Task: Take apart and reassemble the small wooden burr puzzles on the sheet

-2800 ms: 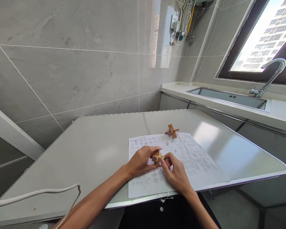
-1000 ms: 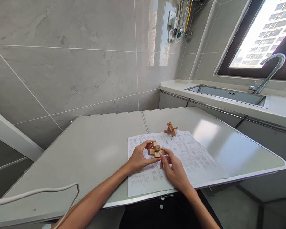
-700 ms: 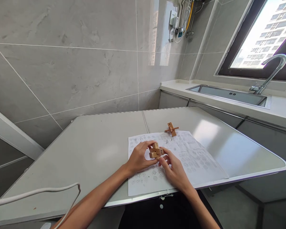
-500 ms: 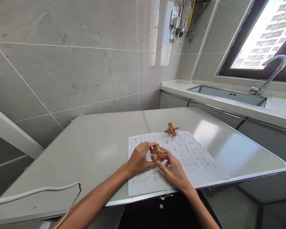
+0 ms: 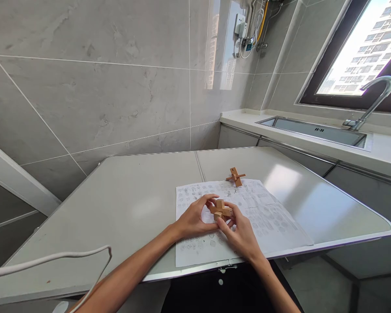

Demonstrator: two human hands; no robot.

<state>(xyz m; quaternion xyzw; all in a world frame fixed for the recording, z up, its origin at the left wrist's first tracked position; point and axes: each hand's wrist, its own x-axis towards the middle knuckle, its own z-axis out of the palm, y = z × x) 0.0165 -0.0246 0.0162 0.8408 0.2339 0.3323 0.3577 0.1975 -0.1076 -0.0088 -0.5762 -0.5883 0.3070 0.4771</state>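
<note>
A small wooden interlocking puzzle (image 5: 220,209) made of crossed light-brown bars is held just above a printed instruction sheet (image 5: 267,219) on the grey table (image 5: 127,204). My left hand (image 5: 195,219) grips its left side with fingers curled. My right hand (image 5: 239,230) pinches it from the right and below. A second, darker wooden cross puzzle (image 5: 235,176) lies at the sheet's far edge, beyond both hands and untouched.
A white cable (image 5: 52,261) loops over the table's near left edge. A tiled wall stands behind the table. To the right a counter holds a steel sink (image 5: 313,130) and a curved tap (image 5: 373,102) under a window.
Both hands have kept turning the wooden puzzle between them; it now sits slightly further right and shows a different face. The second puzzle and the sheet have not moved.
</note>
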